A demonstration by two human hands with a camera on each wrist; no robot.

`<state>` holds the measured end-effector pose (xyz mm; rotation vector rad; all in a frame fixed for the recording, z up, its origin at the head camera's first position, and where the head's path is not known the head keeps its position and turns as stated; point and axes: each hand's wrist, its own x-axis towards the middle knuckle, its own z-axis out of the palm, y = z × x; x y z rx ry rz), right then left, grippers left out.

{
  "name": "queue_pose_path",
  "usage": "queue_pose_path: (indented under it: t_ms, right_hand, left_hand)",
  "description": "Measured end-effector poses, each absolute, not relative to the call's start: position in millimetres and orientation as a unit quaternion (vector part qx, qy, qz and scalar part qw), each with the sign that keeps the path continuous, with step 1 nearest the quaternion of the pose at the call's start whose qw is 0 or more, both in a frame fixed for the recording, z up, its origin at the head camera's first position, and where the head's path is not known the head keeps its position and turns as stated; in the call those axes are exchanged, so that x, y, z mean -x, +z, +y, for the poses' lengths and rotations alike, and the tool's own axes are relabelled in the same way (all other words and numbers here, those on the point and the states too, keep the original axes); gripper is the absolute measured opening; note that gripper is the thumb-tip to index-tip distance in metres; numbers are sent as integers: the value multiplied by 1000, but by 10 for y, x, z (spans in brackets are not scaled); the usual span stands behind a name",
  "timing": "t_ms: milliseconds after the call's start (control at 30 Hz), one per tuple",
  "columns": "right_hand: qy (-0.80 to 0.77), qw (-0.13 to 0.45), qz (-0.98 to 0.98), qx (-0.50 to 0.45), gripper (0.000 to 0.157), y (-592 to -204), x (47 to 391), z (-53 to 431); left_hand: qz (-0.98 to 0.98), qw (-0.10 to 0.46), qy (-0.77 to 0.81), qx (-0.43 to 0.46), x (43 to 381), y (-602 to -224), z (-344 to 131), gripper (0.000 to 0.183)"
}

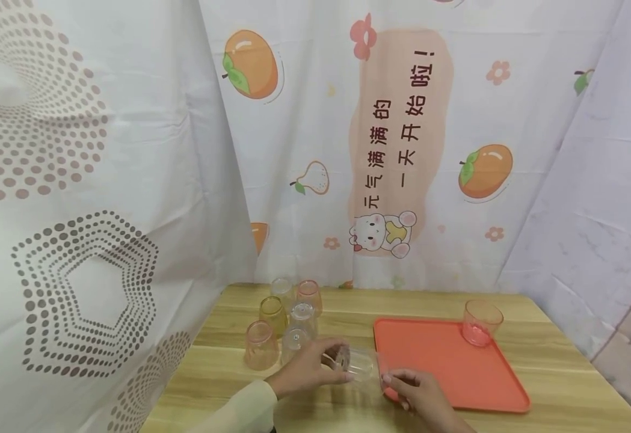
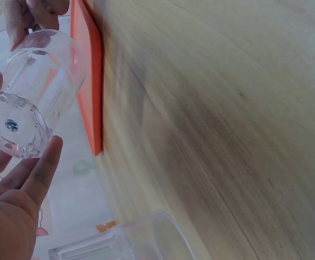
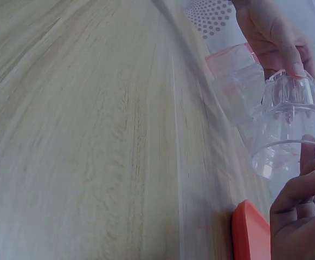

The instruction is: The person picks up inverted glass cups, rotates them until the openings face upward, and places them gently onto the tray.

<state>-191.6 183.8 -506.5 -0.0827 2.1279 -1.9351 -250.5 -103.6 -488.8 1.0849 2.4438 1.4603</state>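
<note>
A clear cup (image 1: 363, 364) lies on its side in the air between my two hands, over the table at the tray's left edge. My left hand (image 1: 315, 364) grips its thick base, thumb on one side and fingers on the other. At the wide mouth, my right hand (image 1: 417, 394) pinches the rim with thumb and fingertips. The left wrist view shows a small dark mark in the middle of the cup's base (image 2: 12, 125). Beside the left hand, another clear cup (image 1: 295, 343) stands upside down, partly hidden by that hand.
Several upside-down cups stand at the left, including an orange-pink cup (image 1: 261, 346), a yellow cup (image 1: 273, 316) and a pink cup (image 1: 309, 296). A red tray (image 1: 440, 361) lies at the right, with an upright pink cup (image 1: 480, 325) at its far right corner. A printed curtain (image 1: 315, 132) hangs behind.
</note>
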Motion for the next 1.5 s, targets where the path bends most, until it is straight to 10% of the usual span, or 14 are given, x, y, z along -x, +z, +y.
queue_pose_path:
  t_ms: [900,1300,1500]
  right_hand:
    - [-631,92,766,86,37,-4790,1932,2008]
    - [-579,62,803,126,28,-4737,1996,2181]
    - [-526,14,831,180,21,-4709,1977,2217]
  left_hand:
    - [812,97,477,-323,2480,-4931,-910,64]
    - [849,74,403,-334,2494,-5007,-807,8]
    - [855,78,401,-320,2545,-5076,-734,10]
